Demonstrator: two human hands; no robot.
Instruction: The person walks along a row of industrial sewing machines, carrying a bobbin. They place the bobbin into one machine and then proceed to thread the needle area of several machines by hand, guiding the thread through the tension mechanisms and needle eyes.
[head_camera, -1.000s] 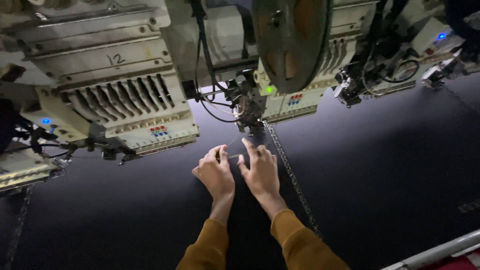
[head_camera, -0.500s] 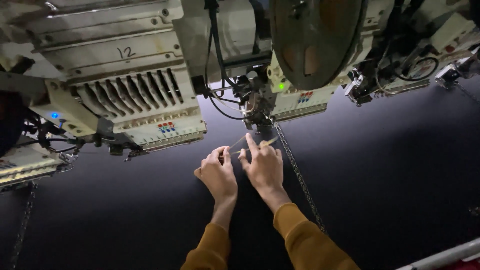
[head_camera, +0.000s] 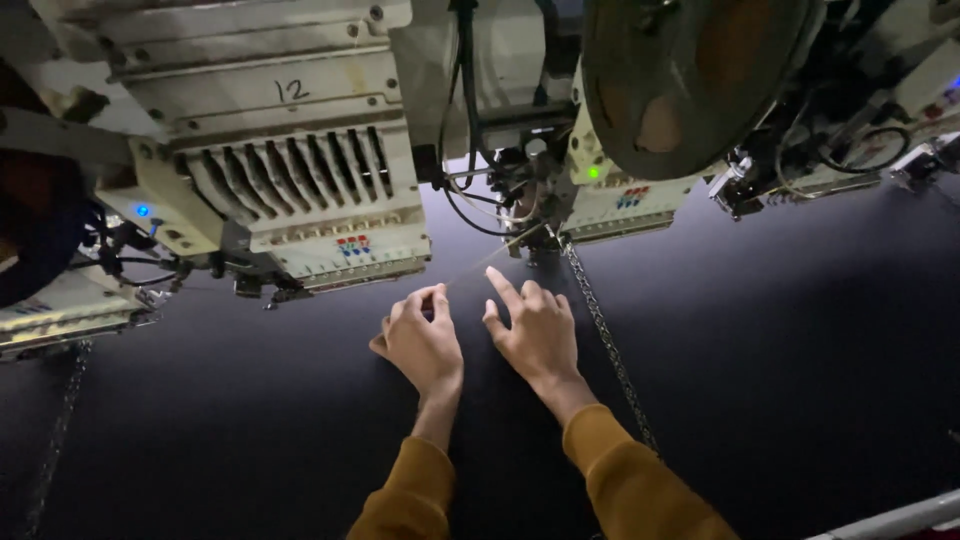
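Observation:
Both my hands rest on stretched black fabric (head_camera: 780, 330) below a row of cream embroidery machine heads. My left hand (head_camera: 420, 342) has its fingers curled, pinching a thin pale thread (head_camera: 490, 262) that runs up and right to the needle area (head_camera: 530, 235) of the middle head. My right hand (head_camera: 535, 328) lies flat beside it, fingers spread and index finger pointing toward that needle area. Mustard-coloured sleeves cover both forearms.
A large embroidery head (head_camera: 300, 190) with a row of slots hangs at the left. A round dark reel (head_camera: 690, 80) sits above the middle head, which shows a green light (head_camera: 592, 172). A line of chain-like stitching (head_camera: 610, 345) crosses the fabric right of my hands. A pale rail (head_camera: 890, 520) edges the bottom right.
The view has drifted slightly, so the machines and my hands sit a little lower and right. My hands stay close together under the needle; the left still pinches the thread.

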